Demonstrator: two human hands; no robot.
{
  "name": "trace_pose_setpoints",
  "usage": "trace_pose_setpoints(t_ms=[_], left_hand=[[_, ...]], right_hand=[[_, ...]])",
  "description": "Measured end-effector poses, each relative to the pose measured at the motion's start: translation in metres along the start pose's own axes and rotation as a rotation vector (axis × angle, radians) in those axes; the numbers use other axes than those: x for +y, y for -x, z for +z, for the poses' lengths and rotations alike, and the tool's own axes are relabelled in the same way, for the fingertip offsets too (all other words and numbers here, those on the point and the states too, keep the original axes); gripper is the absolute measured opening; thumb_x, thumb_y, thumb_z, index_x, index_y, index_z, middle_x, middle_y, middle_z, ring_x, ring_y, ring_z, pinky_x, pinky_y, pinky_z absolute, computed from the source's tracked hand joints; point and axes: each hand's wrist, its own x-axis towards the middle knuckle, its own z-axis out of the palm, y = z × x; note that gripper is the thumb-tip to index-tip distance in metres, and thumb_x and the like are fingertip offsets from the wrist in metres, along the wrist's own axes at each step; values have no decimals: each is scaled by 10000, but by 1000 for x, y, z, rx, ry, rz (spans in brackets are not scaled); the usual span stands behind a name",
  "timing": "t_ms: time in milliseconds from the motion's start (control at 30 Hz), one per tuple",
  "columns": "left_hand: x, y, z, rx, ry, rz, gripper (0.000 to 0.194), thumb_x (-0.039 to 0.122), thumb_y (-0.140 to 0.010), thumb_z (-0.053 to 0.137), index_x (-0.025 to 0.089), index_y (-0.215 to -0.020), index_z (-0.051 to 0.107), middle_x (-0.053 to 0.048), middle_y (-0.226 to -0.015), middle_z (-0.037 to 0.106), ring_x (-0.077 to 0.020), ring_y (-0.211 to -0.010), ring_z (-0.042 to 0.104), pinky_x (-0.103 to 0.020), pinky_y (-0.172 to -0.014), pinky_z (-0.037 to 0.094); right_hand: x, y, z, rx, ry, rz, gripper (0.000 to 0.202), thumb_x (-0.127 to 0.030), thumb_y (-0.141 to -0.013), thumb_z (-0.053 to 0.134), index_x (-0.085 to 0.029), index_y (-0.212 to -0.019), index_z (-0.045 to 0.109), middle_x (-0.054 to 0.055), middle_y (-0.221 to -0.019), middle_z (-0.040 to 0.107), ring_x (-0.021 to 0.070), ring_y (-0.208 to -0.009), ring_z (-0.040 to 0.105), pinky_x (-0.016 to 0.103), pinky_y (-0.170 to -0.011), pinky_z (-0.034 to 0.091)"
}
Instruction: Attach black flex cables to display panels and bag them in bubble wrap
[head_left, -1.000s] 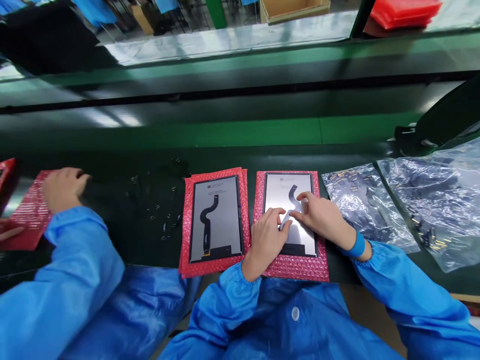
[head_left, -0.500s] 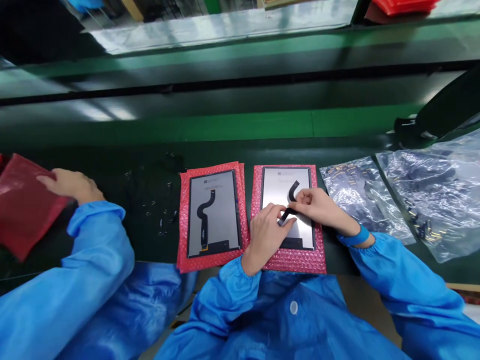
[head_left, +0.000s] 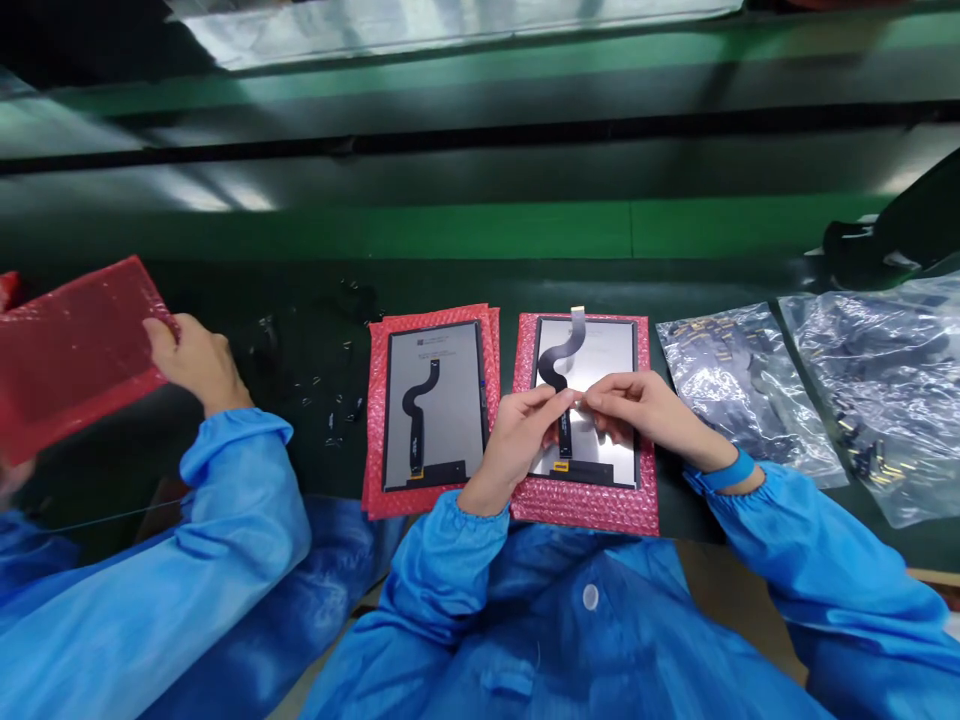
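Observation:
A display panel [head_left: 600,360] lies back side up on pink bubble wrap [head_left: 585,510] before me. Its black, S-shaped flex cable [head_left: 553,366] runs upward, with the pale connector end over the panel's top edge. My left hand [head_left: 517,435] is closed at the cable's middle, thumb and forefinger pinched on it. Beside it my right hand [head_left: 630,405] is closed, its fingertips meeting my left thumb; anything between them is too small to name. Left of this lies a second panel [head_left: 454,400] with its own flex cable [head_left: 415,425], on red bubble wrap [head_left: 376,450].
Clear plastic bags of parts [head_left: 739,380] lie at right. At left, a co-worker's hand [head_left: 199,365] holds a red bag [head_left: 82,350]. Small dark parts [head_left: 334,420] are scattered between the co-worker and the second panel. A green ledge [head_left: 495,230] runs behind.
The flex cable in my hands has swung upright, its connector end now past the panel's top edge. My right hand has moved off the cable's upper part. The co-worker has raised the red bag.

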Motion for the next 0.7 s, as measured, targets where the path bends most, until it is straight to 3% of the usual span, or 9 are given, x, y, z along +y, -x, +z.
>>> trace_pose_setpoints(t_ms=[200,367,467,600,700], left_hand=[[-2,0,2,-38,-76,86,522,632,-803,796,176,-622,616,48,-562,443,-68,-506,393,-229,-463,264],[-1,1,4,-62,-141,111,546,657,-822,776,178,-618,613,38,-598,456,-76,-522,402,-228,-470,292],[-7,4,-2,-49,-217,157,477,620,-846,773,175,-699,681,10,-644,553,-99,-565,480,-234,-500,363],[-20,23,-20,76,-496,353,315,440,-966,691,176,-1117,769,-44,-887,707,-112,-639,571,-251,-587,473],[-29,46,-32,157,-758,626,199,274,-1011,624,191,-1119,770,-65,-961,737,-148,-794,665,-290,-766,565]], right_hand=[[4,1,14,-116,-73,93,367,-478,-743,886,-159,-818,721,-34,-527,626,93,-436,563,201,-413,464],[7,0,16,-158,-21,95,243,-360,-772,842,-169,-780,692,-24,-568,663,105,-455,609,207,-415,502],[6,0,15,-203,-3,117,221,-342,-757,831,-178,-771,683,-11,-591,700,123,-484,654,224,-456,548],[7,2,12,-226,57,153,228,-325,-738,832,-201,-723,642,2,-591,727,146,-524,699,249,-524,583],[11,4,12,-210,114,139,211,-303,-766,800,-213,-701,621,15,-605,743,164,-555,724,254,-534,570]])
